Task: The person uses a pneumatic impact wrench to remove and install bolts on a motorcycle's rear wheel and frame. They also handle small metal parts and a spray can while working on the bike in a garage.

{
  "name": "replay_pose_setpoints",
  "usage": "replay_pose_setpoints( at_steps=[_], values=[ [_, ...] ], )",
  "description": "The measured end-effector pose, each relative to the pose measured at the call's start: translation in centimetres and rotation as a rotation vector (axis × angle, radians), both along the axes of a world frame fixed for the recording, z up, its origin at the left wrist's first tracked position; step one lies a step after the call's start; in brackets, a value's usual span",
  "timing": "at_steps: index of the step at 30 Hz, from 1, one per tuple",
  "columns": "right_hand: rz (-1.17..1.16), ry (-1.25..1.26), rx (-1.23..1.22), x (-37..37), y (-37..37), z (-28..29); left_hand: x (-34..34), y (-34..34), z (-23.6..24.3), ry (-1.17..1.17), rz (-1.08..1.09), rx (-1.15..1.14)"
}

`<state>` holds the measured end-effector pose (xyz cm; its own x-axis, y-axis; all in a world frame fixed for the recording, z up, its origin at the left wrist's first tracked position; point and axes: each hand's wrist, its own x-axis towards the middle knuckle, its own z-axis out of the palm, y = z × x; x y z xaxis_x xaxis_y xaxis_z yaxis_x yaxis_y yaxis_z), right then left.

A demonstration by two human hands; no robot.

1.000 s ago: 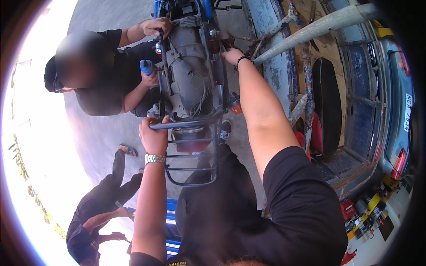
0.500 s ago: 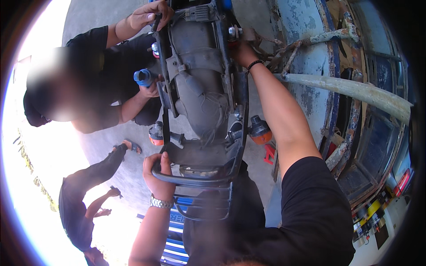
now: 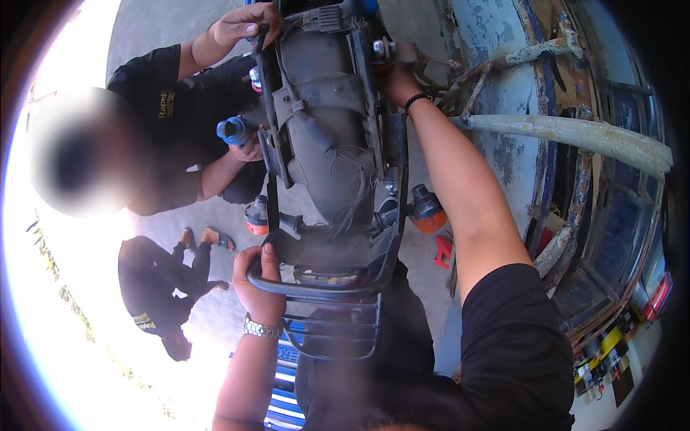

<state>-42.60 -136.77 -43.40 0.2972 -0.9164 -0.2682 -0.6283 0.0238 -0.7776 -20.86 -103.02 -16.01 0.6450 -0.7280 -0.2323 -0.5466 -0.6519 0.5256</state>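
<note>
My left hand (image 3: 255,280) is closed round the curved black tube of the rear rack (image 3: 332,289) on a motorcycle stripped down at the tail. My right hand (image 3: 395,82) reaches to the right side of the frame, beside a silver bolt (image 3: 383,49), its fingers hidden in shadow. Between my arms are the dusty black rear mudguard (image 3: 334,194) with loose wires and two orange turn signals (image 3: 431,219) (image 3: 256,224). Opposite my left side, a co-worker (image 3: 144,129) has one hand (image 3: 255,25) on the frame and the other round a blue power tool (image 3: 233,131).
At the right stand a rusted, peeling pale-blue vehicle body (image 3: 496,65) and a pale metal pole (image 3: 560,136). Another person (image 3: 154,280) is bent low at the lower left. A red object (image 3: 442,251) lies on the concrete floor (image 3: 230,323). Blue striped panels (image 3: 280,395) are behind me.
My left hand and the rack appear lower than a second ago. My right hand has moved deeper beside the frame, hiding its fingers. The person at lower left has bent further down.
</note>
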Motion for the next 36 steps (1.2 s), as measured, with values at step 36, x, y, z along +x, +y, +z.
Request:
replay_pose_setpoints(
  at_steps=[36],
  values=[
    [0.585,0.687,1.014,4.2,67.3,31.6,23.6,41.2,-8.1,0.92,-1.472,0.901]
  ],
)
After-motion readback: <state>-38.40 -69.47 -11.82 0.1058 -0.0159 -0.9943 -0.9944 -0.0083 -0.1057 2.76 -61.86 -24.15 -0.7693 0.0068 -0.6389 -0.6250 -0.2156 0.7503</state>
